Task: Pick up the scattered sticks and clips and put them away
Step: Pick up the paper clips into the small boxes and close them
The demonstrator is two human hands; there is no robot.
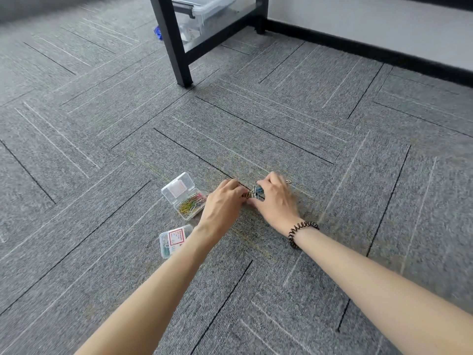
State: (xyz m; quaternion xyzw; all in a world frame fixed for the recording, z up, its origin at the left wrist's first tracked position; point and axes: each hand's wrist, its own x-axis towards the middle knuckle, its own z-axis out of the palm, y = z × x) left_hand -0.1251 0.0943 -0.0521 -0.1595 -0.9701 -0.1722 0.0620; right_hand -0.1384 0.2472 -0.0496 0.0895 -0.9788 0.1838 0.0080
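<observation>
On my feed the left hand (225, 201) and right hand (276, 198) meet on the carpet, fingers curled round a small heap of clips (254, 192) from either side, likely to lift it whole. The open box (177, 187) sits just left of the grip. Fingertips are hidden, the right hand is blurred, and I can make out no sticks.

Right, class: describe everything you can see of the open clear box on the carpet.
A small clear plastic box, its lid folded back and open, with a pale label on the lid. The base holds a heap of coloured paper clips. It lies flat on the grey carpet, just left of the left hand; contact unclear.
</observation>
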